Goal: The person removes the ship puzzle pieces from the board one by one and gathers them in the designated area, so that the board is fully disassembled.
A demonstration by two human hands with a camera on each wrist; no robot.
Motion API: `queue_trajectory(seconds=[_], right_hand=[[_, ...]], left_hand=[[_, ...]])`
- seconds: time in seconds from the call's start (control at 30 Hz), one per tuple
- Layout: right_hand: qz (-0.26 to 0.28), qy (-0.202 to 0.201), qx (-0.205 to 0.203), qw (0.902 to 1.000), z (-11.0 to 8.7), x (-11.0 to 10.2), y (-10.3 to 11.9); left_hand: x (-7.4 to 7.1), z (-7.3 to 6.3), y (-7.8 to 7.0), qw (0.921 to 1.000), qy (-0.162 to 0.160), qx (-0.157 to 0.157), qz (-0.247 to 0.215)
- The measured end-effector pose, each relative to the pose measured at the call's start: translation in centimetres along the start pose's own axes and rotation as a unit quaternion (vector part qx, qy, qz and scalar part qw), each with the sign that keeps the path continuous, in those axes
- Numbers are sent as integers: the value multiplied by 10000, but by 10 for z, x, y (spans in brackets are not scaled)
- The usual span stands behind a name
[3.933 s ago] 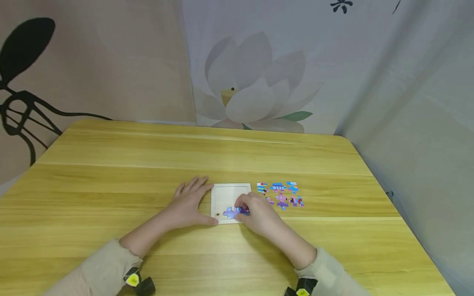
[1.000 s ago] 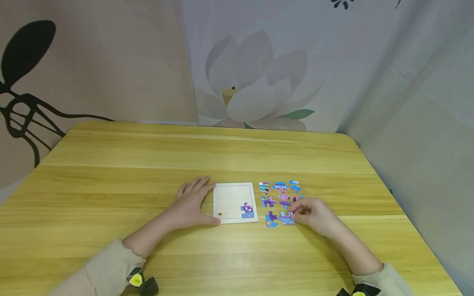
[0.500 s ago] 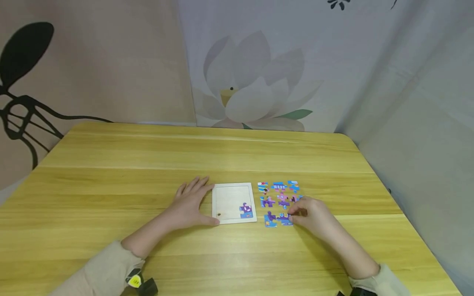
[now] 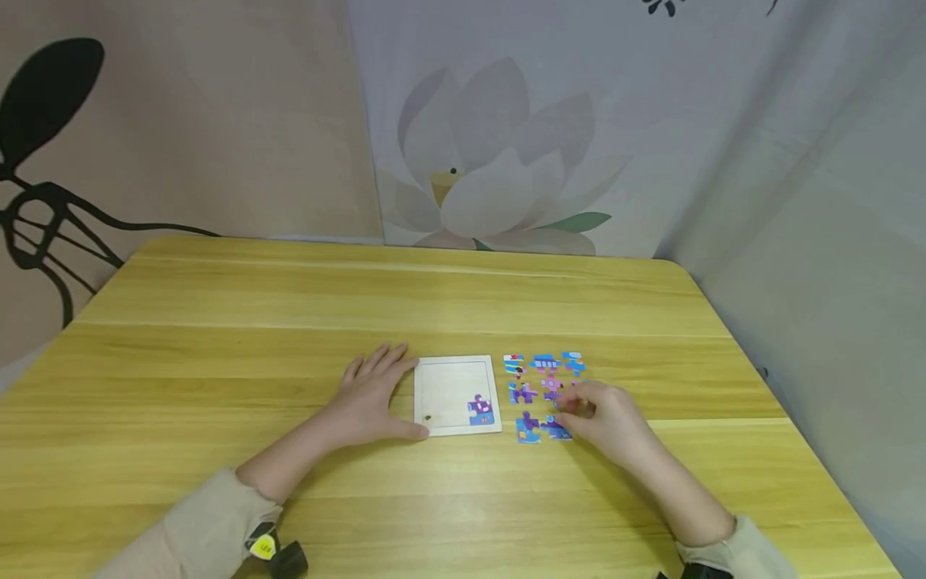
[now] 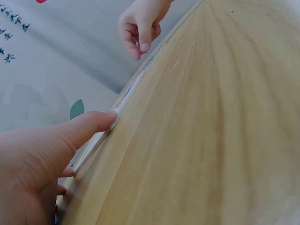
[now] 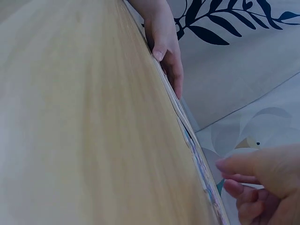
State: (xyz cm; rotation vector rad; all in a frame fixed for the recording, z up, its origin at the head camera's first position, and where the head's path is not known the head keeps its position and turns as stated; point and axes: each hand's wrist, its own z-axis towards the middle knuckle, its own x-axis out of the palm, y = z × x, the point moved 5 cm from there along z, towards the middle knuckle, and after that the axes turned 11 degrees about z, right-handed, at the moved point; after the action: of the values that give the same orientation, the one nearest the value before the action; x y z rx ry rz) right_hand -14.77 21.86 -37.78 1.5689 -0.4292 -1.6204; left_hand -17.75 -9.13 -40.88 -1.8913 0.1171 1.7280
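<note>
A pale square puzzle tray (image 4: 444, 394) lies flat in the middle of the table in the head view, with one purple-and-blue jigsaw piece (image 4: 481, 410) in its near right corner. My left hand (image 4: 372, 402) rests at the tray's left side, fingers spread, thumb touching the near left corner. To the right of the tray, my right hand (image 4: 604, 418) hovers over loose jigsaw pieces, its fingers loosely bent. In the right wrist view, the thumb and fingertips of that hand (image 6: 262, 183) stand apart with nothing between them. A blue-purple jigsaw piece (image 4: 555, 429) lies just below the fingertips, and the hand partly covers others.
Several colourful jigsaw pieces lie in rough rows right of the tray, among them a blue jigsaw piece (image 4: 574, 363) at the far right and an orange-and-blue one (image 4: 528, 430) in front. The wooden table (image 4: 325, 289) runs back to a curtain (image 4: 289, 121) with a lotus print.
My right hand has gone from the tray to the loose pieces on the right, then slightly up and left. A bluish piece has left the tray. My left hand has stayed put.
</note>
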Motion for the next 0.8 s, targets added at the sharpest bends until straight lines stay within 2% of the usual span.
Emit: queue_trajectory(seconds=[0.17,0.8], right_hand=[[137,-70,-54,9999,4,5,4],[559,316,-355,9973,13,35,21]], left_hand=[[0,1,-1,10000,19,7,-15],[-2,0,-1,10000,4,0,-62]])
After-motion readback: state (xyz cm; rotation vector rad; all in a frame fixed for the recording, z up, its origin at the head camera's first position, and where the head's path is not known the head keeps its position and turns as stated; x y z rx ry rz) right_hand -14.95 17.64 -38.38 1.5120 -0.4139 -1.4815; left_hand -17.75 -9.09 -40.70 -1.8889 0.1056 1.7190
